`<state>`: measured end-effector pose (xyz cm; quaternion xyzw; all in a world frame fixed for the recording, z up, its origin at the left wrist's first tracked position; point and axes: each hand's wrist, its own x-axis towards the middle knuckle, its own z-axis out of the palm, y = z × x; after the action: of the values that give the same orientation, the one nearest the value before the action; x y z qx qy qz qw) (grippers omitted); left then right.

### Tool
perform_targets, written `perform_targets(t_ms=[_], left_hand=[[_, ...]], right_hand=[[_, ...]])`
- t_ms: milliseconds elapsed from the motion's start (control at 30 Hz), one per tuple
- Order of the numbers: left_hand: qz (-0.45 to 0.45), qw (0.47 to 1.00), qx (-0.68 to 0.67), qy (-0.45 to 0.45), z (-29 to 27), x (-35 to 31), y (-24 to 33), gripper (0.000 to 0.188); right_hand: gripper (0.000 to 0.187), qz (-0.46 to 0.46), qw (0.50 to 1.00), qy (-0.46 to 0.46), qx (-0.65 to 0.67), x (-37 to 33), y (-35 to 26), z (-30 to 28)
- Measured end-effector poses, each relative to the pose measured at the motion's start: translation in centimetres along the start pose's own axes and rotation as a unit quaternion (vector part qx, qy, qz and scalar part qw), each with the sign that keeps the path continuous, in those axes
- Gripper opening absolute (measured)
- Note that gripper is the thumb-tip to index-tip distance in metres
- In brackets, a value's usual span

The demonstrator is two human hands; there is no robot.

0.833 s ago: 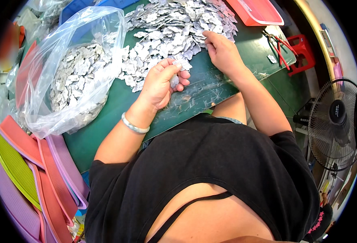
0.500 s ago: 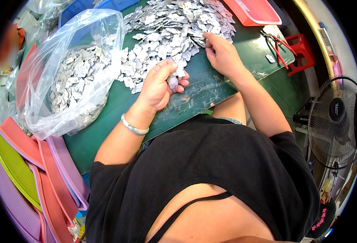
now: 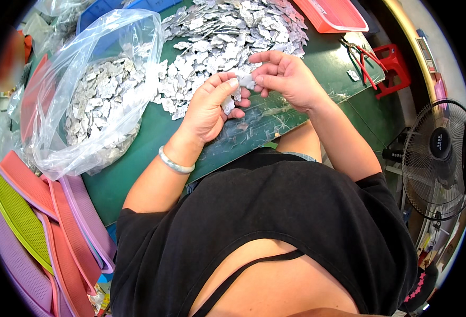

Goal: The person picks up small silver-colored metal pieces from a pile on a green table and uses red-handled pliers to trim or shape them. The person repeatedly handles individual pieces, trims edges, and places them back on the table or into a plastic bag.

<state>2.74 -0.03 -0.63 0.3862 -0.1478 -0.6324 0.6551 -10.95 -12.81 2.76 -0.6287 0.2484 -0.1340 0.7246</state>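
Observation:
My left hand (image 3: 212,103) is closed around a few flat grey metal pieces (image 3: 228,105), its thumb pressing from above. Opposite it, my right hand (image 3: 288,82) pinches one more small grey metal piece (image 3: 247,81) between thumb and fingers. That piece also meets my left thumb tip, so both hands touch it. Just beyond the hands spreads a large heap of similar flat, wavy-edged metal pieces (image 3: 227,31). The fingers partly hide the pieces held in my left palm.
A clear plastic bag (image 3: 58,153) of metal pieces stands left on the green table (image 3: 122,193). Red-handled pliers (image 3: 367,68) and one loose piece (image 3: 353,75) lie right. Behind are a red basket (image 3: 338,24) and blue crate (image 3: 98,10). Stacked plastic baskets (image 3: 74,243) and a fan (image 3: 436,158) flank me.
My right hand has come back from the heap toward my left hand, and a metal piece now sits between their fingertips. My left hand has stayed nearly in place.

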Motion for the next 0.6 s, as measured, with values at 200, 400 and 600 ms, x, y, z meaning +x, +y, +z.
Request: perform_targets(t_ms=[200, 400, 600], left_hand=[[0.007, 1.000, 0.020, 0.006, -0.5, 0.1, -0.3, 0.012], [0.005, 1.000, 0.001, 0.005, -0.5, 0.1, -0.3, 0.008], [0.008, 1.000, -0.001, -0.015, -0.9, 0.2, -0.3, 0.011]], right_hand=[[0.034, -0.046, 0.994, 0.038, -0.089, 0.9, 0.7, -0.9], [0.043, -0.269, 0.801, 0.153, -0.513, 3.0, 3.3, -2.9], [0.042, -0.281, 0.791, 0.153, -0.522, 3.7, 3.8, -2.9]])
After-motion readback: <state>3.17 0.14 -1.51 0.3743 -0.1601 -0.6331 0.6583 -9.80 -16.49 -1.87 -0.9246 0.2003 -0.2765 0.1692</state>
